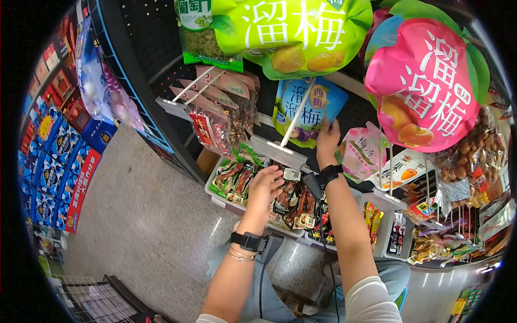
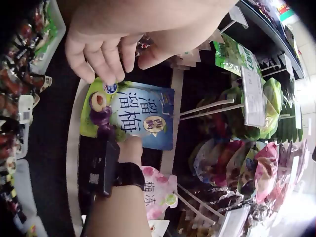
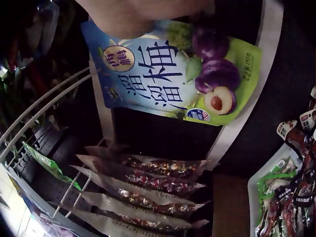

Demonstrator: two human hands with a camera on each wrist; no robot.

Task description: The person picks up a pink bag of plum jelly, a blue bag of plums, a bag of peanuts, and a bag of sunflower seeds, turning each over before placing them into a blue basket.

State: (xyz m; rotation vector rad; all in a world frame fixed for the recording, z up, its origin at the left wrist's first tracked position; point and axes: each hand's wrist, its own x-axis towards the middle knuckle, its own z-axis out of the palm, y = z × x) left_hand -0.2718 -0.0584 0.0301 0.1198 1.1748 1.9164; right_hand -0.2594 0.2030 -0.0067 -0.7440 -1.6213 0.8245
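Observation:
A blue-green pouch with plum pictures [image 1: 308, 110] hangs tilted on a hook in the head view; it also shows in the left wrist view [image 2: 148, 106] and the right wrist view [image 3: 148, 69]. At its right edge, the right hand [image 1: 327, 144] touches it with fingers extended; the fingertips' contact is partly hidden in the wrist views. Lower and to the left, the left hand [image 1: 262, 191] holds nothing, fingers loosely bent, over bins of small packaged snacks [image 1: 293, 202]. Its fingers overlap the pouch's edge in the left wrist view [image 2: 138, 37].
Large green [image 1: 301, 32] and pink [image 1: 425, 81] bags hang above and right. A pink pouch [image 1: 362, 153] is beside the right hand. Metal hooks with a label holder [image 1: 280, 152] jut out between the hands. Clear snack bags [image 1: 215, 126] hang left.

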